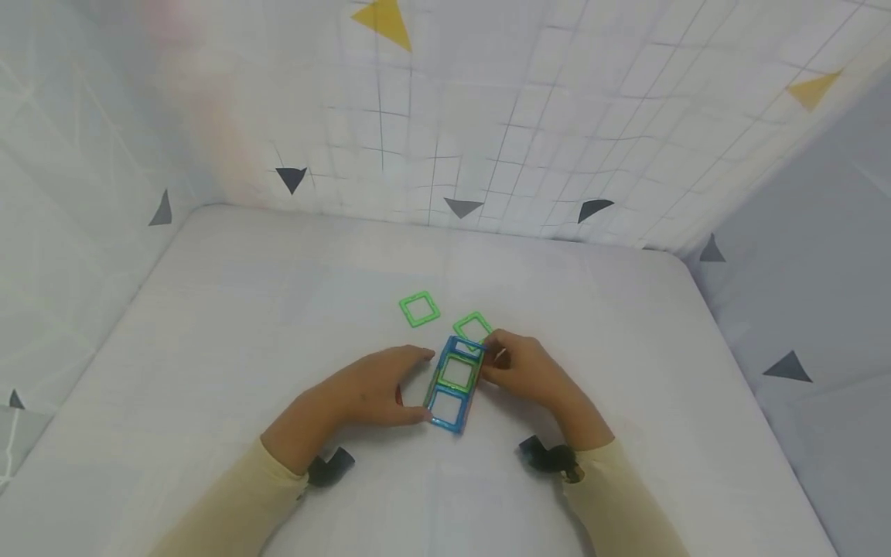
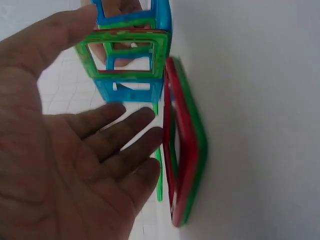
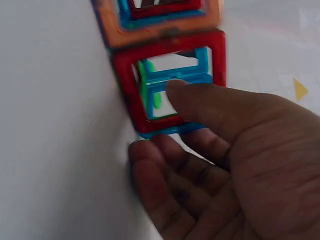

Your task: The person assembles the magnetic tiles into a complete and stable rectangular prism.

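A box-like frame of magnetic tiles (image 1: 452, 389), blue and green on top with red and orange on its right side, stands on the white table. My right hand (image 1: 524, 370) pinches its far end, thumb on a red tile (image 3: 218, 62) and fingers curled by the blue tile's edge. On the other side, my left hand (image 1: 372, 387) is spread with relaxed fingers, its thumb tip right at the frame's near left corner. Below the left palm lie red and green tiles (image 2: 187, 145), mostly hidden in the head view.
Beyond the frame, one loose green tile (image 1: 407, 314) lies flat on the table (image 1: 313, 271). Another green tile (image 1: 465, 318) lies close to the frame's far end, near the right fingers. A white grid-patterned backdrop (image 1: 487, 116) rises behind the table.
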A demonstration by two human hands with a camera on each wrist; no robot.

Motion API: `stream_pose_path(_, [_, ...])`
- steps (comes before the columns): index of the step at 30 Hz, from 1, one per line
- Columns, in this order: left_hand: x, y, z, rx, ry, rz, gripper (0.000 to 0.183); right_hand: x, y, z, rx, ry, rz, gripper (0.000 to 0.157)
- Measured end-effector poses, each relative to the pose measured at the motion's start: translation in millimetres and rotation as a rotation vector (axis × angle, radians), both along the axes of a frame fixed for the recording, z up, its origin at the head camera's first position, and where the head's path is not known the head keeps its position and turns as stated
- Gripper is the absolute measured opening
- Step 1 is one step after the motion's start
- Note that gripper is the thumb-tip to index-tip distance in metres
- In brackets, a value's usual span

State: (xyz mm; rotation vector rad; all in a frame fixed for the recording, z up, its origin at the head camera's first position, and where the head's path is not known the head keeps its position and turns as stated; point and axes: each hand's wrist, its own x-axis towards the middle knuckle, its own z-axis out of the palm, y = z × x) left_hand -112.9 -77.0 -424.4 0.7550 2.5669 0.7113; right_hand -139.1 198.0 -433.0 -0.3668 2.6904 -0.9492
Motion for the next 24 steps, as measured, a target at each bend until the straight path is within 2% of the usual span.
stream_pose_path(8, [-6.6,-4.9,-2.4,-0.001,-0.015,0.010,0.056,-3.2,14.8,2.7,-0.014,-0.006,0.088,0.023])
stream_pose_path(16, [-11.5,-6.5,-2.7,0.048,0.055,-0.020,0.022,-3.9,24.3,4.6,-0.026,-0.033,0.155,0.018])
stream_pose_path(19, [-12.7,-7.0,-0.9,0.052,0.040,-0.006,0.015,-3.9,25.2,5.6,-0.034,-0.050,0.175,0.017])
stream_pose_path(24, [-15.7,-6.9,-1.2,0.021,0.059,0.055,0.019,-4.2,24.6,7.8,-0.023,-0.099,0.178,0.016])
